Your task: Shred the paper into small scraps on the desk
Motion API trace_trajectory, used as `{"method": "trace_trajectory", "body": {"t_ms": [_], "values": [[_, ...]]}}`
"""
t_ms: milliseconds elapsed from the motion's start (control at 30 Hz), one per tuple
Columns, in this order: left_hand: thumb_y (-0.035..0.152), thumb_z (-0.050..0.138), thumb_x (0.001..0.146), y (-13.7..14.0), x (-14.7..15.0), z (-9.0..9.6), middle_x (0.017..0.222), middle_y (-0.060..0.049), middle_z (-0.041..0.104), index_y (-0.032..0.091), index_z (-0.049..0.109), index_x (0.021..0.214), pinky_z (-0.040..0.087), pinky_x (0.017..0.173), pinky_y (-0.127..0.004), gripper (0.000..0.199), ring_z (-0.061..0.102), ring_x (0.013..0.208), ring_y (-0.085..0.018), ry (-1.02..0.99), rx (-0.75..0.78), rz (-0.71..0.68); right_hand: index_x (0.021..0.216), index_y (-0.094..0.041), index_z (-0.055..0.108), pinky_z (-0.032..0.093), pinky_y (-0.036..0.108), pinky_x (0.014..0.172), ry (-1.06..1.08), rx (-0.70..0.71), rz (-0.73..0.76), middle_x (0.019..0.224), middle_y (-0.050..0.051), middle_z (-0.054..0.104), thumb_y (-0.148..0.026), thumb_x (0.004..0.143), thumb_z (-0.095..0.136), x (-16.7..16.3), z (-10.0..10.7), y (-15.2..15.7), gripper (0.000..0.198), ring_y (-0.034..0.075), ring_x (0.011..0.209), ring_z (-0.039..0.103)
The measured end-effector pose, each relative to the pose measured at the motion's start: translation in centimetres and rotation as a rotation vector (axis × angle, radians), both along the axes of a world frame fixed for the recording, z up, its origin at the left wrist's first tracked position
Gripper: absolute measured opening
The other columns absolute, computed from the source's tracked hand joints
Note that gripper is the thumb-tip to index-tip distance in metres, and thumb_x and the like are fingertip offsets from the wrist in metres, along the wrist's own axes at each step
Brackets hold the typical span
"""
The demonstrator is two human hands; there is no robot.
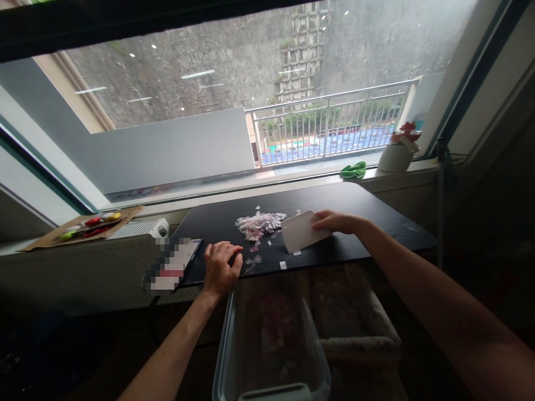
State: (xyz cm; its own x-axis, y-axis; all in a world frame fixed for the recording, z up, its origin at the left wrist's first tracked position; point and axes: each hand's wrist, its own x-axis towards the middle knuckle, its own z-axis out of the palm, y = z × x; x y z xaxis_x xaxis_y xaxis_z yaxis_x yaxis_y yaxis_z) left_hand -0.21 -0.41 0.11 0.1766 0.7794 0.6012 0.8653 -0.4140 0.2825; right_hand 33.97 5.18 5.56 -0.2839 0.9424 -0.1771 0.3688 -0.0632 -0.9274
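Observation:
On the dark table (225, 203) lies a heap of small pale pink and white paper-like scraps (259, 224), with several loose pieces around it. My right hand (334, 221) grips a white flat scraper-like sheet (303, 233) by its right side, its lower edge close to the tabletop just right of the heap. My left hand (223, 264) rests at the table's front edge with fingers loosely bent and apart, nothing visible in it. Below the edge, a clear plastic bin (228, 345) holds more scraps, dimly seen.
A phone-like device (194, 250), partly blurred out, lies left of my left hand. Right of the bin stands another container (359, 342). A green cloth (354, 170) and a white jug with a red top (397, 156) sit on the windowsill. Brown cardboard (45, 240) lies far left.

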Motion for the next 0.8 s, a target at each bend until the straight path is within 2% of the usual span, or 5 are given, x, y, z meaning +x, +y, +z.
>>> {"method": "trace_trajectory", "body": {"t_ms": [133,300,567,667,800], "values": [[0.029,0.048,0.082,0.0,0.0,0.0,0.094,-0.004,0.07,0.025,0.068,0.086,0.027,0.108,-0.053,0.021,0.058,0.106,-0.027,-0.003,0.01,-0.002,0.069,-0.017,0.067,0.049,0.024,0.055,0.009,-0.098,0.014,0.065,0.0,0.07,-0.024,0.052,0.079,1.0,0.3,-0.3,0.021,0.014,0.059,0.063],[0.03,0.048,0.082,0.0,0.0,0.0,0.092,-0.004,0.07,0.025,0.068,0.085,0.027,0.108,-0.053,0.021,0.058,0.105,-0.027,-0.006,0.022,-0.006,0.072,-0.016,0.068,0.048,0.023,0.058,0.036,-0.171,0.051,0.07,0.0,0.071,-0.023,0.051,0.081,2.3,0.4,-1.3,0.026,0.013,0.062,0.063],[0.03,0.048,0.082,0.1,-0.1,0.0,0.092,-0.005,0.071,0.025,0.068,0.086,0.027,0.107,-0.054,0.021,0.058,0.105,-0.028,0.003,0.017,-0.016,0.087,-0.014,0.068,0.05,0.027,0.068,0.103,-0.033,-0.011,0.082,0.002,0.072,-0.027,0.057,0.081,5.5,1.8,-4.6,0.035,0.015,0.072,0.065],[0.029,0.049,0.081,0.1,0.0,0.1,0.092,-0.004,0.071,0.025,0.068,0.085,0.027,0.107,-0.052,0.02,0.058,0.105,-0.027,0.002,0.008,-0.005,0.092,-0.015,0.067,0.05,0.03,0.072,0.131,0.039,-0.021,0.085,0.003,0.072,-0.029,0.058,0.081,4.6,2.1,-4.6,0.04,0.017,0.075,0.066],[0.029,0.049,0.081,0.0,0.1,0.1,0.094,-0.004,0.071,0.026,0.068,0.086,0.026,0.108,-0.052,0.02,0.057,0.107,-0.026,-0.001,-0.008,-0.002,0.092,-0.016,0.067,0.051,0.031,0.073,0.225,0.108,0.037,0.082,0.001,0.071,-0.029,0.056,0.081,0.2,1.5,-3.0,0.041,0.016,0.074,0.065]]}}
